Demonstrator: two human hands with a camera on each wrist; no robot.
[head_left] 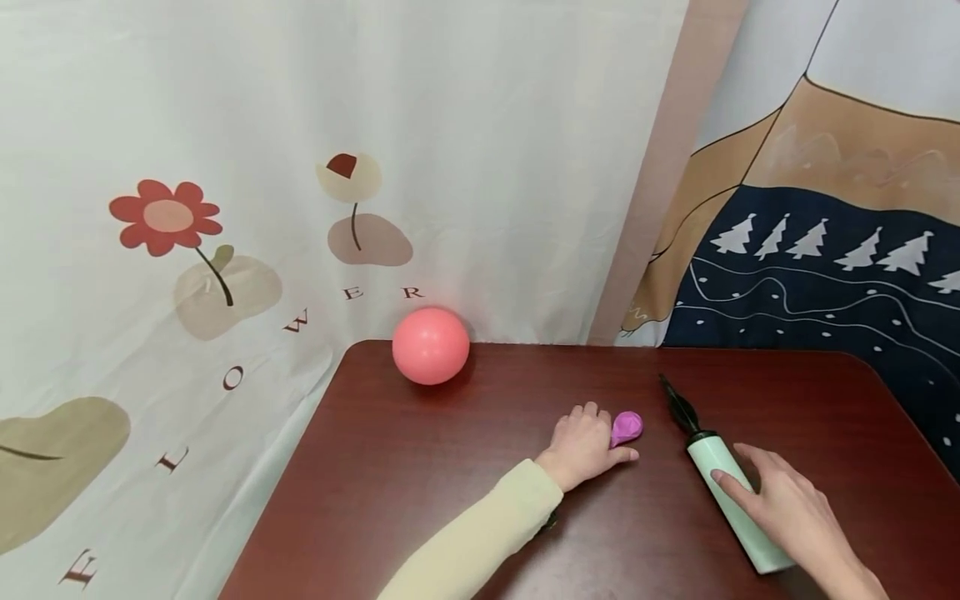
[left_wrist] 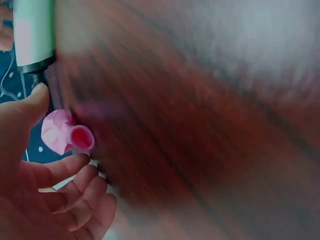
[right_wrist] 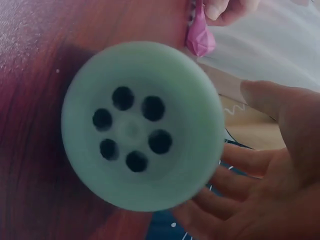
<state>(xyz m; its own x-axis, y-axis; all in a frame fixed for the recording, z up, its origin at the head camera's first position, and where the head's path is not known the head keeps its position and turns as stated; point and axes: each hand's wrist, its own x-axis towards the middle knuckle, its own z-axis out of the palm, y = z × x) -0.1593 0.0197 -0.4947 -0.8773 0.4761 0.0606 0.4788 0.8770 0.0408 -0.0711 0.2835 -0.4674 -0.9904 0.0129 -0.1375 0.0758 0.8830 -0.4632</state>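
Observation:
A deflated pink-purple balloon point(head_left: 627, 426) lies on the table beside my left hand point(head_left: 581, 450). In the left wrist view, the balloon's open neck point(left_wrist: 81, 138) faces the camera, between the thumb and the loosely bent fingers point(left_wrist: 80, 195); nothing appears gripped. To the right lies a mint-green hand balloon pump point(head_left: 738, 525) with a black nozzle point(head_left: 681, 408) pointing to the back. My right hand point(head_left: 798, 512) is beside and over the pump's body, thumb and fingers spread. The right wrist view shows the pump's round end point(right_wrist: 134, 130) with several holes; whether the hand touches it, I cannot tell.
An inflated coral-pink balloon point(head_left: 431, 346) sits at the back left of the dark red-brown table point(head_left: 360, 475). Printed curtains point(head_left: 510, 167) hang behind the table's back edge. A small dark object point(head_left: 551, 522) shows under the left sleeve.

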